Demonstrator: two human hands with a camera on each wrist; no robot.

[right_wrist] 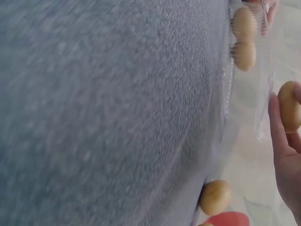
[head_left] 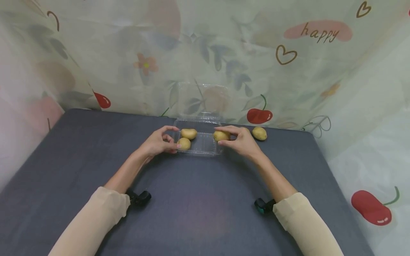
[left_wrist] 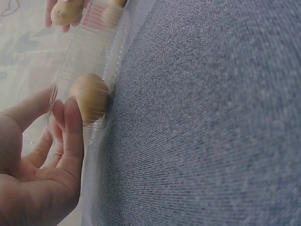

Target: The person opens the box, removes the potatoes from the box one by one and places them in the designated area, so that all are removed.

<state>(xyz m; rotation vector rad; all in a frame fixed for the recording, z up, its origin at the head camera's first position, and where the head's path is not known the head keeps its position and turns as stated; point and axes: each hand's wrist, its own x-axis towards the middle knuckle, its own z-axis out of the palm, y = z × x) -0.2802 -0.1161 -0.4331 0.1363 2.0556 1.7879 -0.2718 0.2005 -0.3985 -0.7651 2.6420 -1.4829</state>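
Soft light casts faint shadows on the surface (head_left: pixel 192 199). Wrist views look hazy (the clear container (head_left: pixel 201 153) glints).

A clear plastic container (head_left: pixel 205 141) sits open near the centre of the head view, its transparent lid (head_left: pixel 202 99) upright behind. Two yellowish potatoes (head_left: pixel 189 134) lie in its left end; a third, oval potato (head_left: pixel 221 136) is held raised at its right end.

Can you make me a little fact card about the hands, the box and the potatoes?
Left hand: holds the left end of the clear box
Right hand: grips a potato by the box's right end
Lid: open, up at the back
Potatoes inside: two, a longer one behind a rounder one
Potatoes outside, on the table: two, one partly hidden
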